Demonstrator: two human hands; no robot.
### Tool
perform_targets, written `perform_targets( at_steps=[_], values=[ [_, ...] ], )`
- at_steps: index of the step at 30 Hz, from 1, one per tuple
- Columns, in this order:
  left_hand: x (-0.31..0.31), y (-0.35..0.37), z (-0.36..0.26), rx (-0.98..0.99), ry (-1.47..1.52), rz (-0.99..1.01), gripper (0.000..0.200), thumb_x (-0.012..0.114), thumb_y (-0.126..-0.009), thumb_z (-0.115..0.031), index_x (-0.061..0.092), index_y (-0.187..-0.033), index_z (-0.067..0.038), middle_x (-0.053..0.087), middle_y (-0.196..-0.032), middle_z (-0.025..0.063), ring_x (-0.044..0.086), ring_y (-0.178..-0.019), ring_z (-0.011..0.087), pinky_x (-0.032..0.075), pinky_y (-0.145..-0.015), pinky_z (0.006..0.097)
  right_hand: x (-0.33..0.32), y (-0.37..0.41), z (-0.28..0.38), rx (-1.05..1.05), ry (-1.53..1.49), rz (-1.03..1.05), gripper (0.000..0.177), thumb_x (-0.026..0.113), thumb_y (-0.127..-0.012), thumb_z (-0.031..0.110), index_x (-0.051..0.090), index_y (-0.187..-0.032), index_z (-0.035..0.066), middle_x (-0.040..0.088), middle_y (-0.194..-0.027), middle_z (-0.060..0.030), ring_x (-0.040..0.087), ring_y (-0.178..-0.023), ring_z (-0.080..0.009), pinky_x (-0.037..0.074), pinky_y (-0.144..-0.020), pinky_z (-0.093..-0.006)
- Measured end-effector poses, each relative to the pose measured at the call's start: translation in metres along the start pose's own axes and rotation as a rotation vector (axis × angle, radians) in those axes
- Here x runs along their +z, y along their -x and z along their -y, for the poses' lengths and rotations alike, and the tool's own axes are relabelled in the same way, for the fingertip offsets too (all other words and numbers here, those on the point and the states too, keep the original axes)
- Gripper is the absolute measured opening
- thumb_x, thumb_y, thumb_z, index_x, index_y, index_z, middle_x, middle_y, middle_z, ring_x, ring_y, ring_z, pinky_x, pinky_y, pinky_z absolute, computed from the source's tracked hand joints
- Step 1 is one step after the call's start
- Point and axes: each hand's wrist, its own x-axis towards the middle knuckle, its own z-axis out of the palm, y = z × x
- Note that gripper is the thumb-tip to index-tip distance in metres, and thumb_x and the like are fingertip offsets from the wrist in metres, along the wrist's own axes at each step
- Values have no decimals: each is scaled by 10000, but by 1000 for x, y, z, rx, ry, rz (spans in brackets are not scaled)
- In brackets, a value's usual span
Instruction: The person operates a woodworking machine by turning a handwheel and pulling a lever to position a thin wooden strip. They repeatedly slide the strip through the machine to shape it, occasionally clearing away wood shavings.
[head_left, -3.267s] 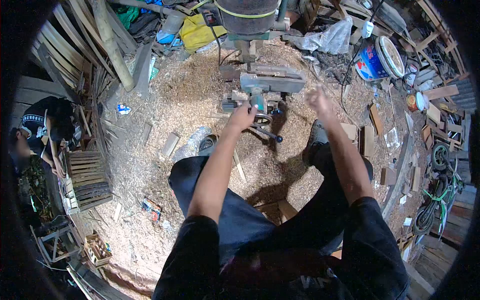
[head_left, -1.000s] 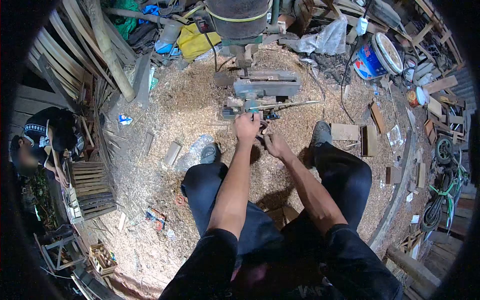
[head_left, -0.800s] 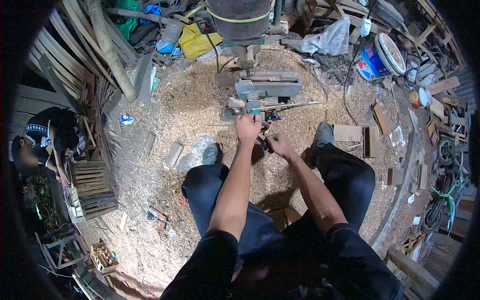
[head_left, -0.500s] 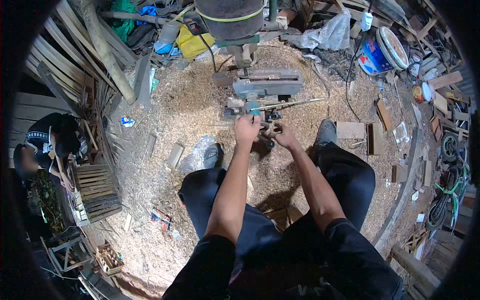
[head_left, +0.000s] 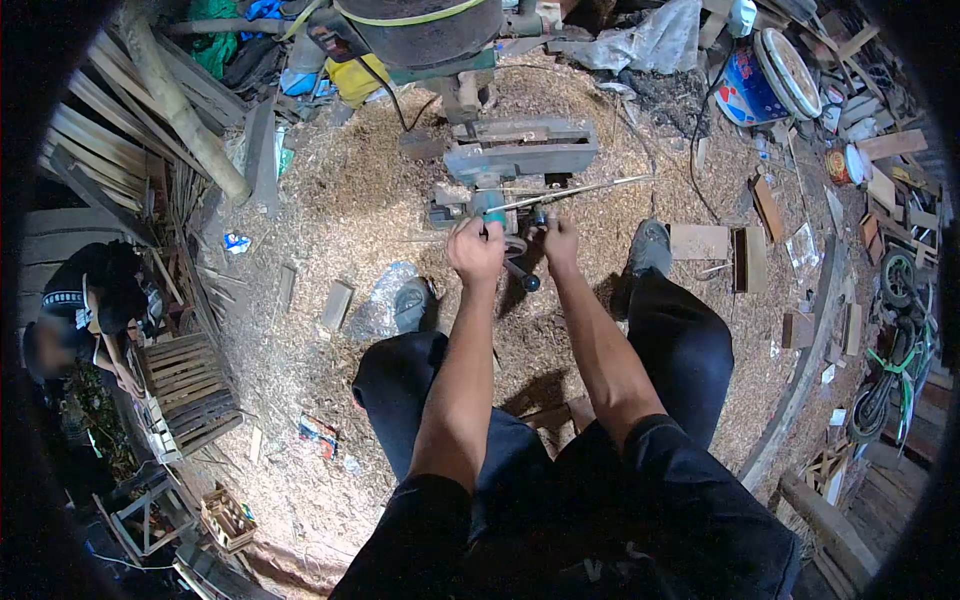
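Note:
My left hand (head_left: 475,250) is wrapped over the near end of a teal cylindrical part (head_left: 490,204) of a low metal machine. To its right, my right hand (head_left: 560,243) has curled fingers at a small dark fitting (head_left: 540,216); whether anything is between them is hidden. A handwheel (head_left: 514,246) with a black knob (head_left: 531,283) sits between and just below the hands. Beyond them is the machine's grey metal bed (head_left: 520,150). A thin wooden strip (head_left: 585,192) lies slantwise across the machine's near side, reaching out to the right.
Shavings cover the ground (head_left: 320,200). A dark drum (head_left: 420,35) stands behind the machine, and a blue paint bucket (head_left: 750,90) at the back right. Wood blocks (head_left: 698,242) lie on the right. At the left, another person (head_left: 95,290) bends beside a slatted crate (head_left: 185,380).
My right hand has left the handwheel and moved up to the small dark fitting. My left hand stays on the teal part. The view has shifted slightly, with the machine now a little higher and further left.

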Motion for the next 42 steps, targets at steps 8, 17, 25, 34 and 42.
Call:
perform_targets(
  at_steps=[8,17,25,34,42],
  values=[
    [1,0,2,21,57,-15,260,599,-782,-210,552,-639,1,551,-680,190,554,-670,397,446,-652,502,4,28,14,55,-188,60,475,658,-935,359,551,-1149,-51,644,-852,-115,608,-767,-157,511,-699,-305],
    [-11,4,0,-3,91,63,249,611,-777,-155,511,-656,38,543,-731,220,537,-725,409,427,-682,489,11,9,-21,73,-267,-62,472,515,-987,410,601,-906,-47,593,-720,-78,558,-657,-179,457,-609,-287],
    [-6,8,14,10,155,56,278,625,-781,-164,499,-627,29,511,-689,206,505,-701,402,408,-672,510,15,21,-2,100,-74,-138,547,534,-970,429,551,-1119,-98,636,-842,-121,603,-800,-224,493,-732,-351],
    [-4,9,10,6,261,16,254,612,-791,-119,456,-642,15,484,-685,179,486,-690,381,390,-656,480,13,15,-4,199,-2,-299,463,639,-930,275,484,-1180,-83,605,-878,-123,604,-794,-201,508,-758,-333],
    [-1,12,5,25,241,-63,238,610,-782,-93,447,-642,8,472,-675,168,482,-674,365,386,-634,458,24,22,22,-40,217,-454,532,529,-978,411,540,-1081,-111,639,-814,-171,641,-688,-230,522,-635,-331]
  ],
)
